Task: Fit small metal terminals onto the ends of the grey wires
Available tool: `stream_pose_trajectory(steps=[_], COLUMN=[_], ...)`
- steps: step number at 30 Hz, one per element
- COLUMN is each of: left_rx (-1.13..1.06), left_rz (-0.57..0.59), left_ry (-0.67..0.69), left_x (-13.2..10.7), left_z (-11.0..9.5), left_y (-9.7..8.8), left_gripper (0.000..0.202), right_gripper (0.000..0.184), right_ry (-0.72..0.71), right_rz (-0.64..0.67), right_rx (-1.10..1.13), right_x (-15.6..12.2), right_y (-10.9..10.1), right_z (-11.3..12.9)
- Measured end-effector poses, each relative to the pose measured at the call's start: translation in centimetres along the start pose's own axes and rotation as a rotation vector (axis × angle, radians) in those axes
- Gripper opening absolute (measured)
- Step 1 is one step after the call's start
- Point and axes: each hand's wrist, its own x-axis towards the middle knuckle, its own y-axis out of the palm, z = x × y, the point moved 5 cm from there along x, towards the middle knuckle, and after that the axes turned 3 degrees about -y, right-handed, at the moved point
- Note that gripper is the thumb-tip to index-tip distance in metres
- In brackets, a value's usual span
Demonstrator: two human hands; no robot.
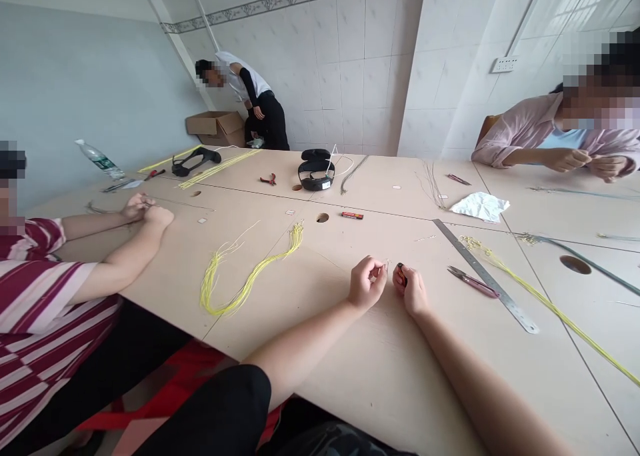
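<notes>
My left hand (367, 283) rests on the light wooden table (380, 376), its fingers curled into a pinch on a thin pale wire end near its fingertips. Just to its right, my right hand (410, 288) is closed around a small dark tool with an orange tip (401, 271). The two hands almost touch. A bundle of yellow wires (250, 276) lies to the left of my hands. A second bundle of yellow wires (545, 299) stretches along the right side.
A steel ruler (483, 274) and red-handled snips (473, 281) lie right of my hands. A black headset (316, 169), pliers (269, 179), a white cloth (480, 205) and a water bottle (100, 159) sit farther off. Other people work at the left and right; one bends by a cardboard box (216, 127).
</notes>
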Motion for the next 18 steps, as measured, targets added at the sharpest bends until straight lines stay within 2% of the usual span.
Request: stream_pose_trajectory(steps=[9, 18], left_rx=[-0.005, 0.002], left_rz=[-0.004, -0.010], left_ry=[0.003, 0.040], left_x=[0.11, 0.01], left_z=[-0.02, -0.25], left_y=[-0.22, -0.41], left_gripper=[0.027, 0.027], right_gripper=[0.034, 0.031], right_ry=[0.048, 0.029], right_rz=[0.012, 0.010], right_rx=[0.058, -0.007], right_x=[0.21, -0.14], right_y=[0.06, 0.20], right_z=[-0.45, 0.36])
